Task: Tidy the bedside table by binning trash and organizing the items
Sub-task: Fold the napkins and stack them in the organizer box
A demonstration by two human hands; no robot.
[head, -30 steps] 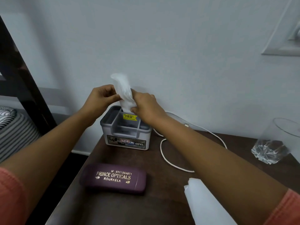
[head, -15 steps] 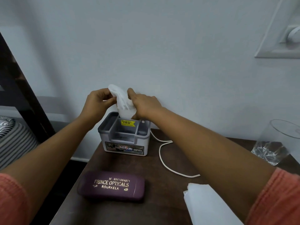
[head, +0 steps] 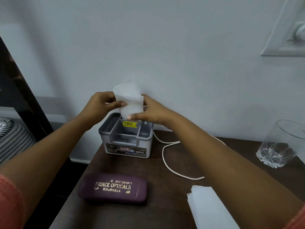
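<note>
Pinching the white tissue (head: 129, 100) between them, the left hand (head: 99, 105) at nine o'clock and right hand (head: 152, 111) at three o'clock hold it upright over the back slot of the grey box (head: 125, 143), where this light, limp, tearable sheet seems best gripped near its lower edges.

the purple spectacle case (head: 113, 188) reads "m 9861564871 prince opticals rourkela" in gold, the grey organizer box (head: 126, 141) shows "opel" on its front label, and its yellow sticker (head: 130, 124) reads "49.00".
</note>
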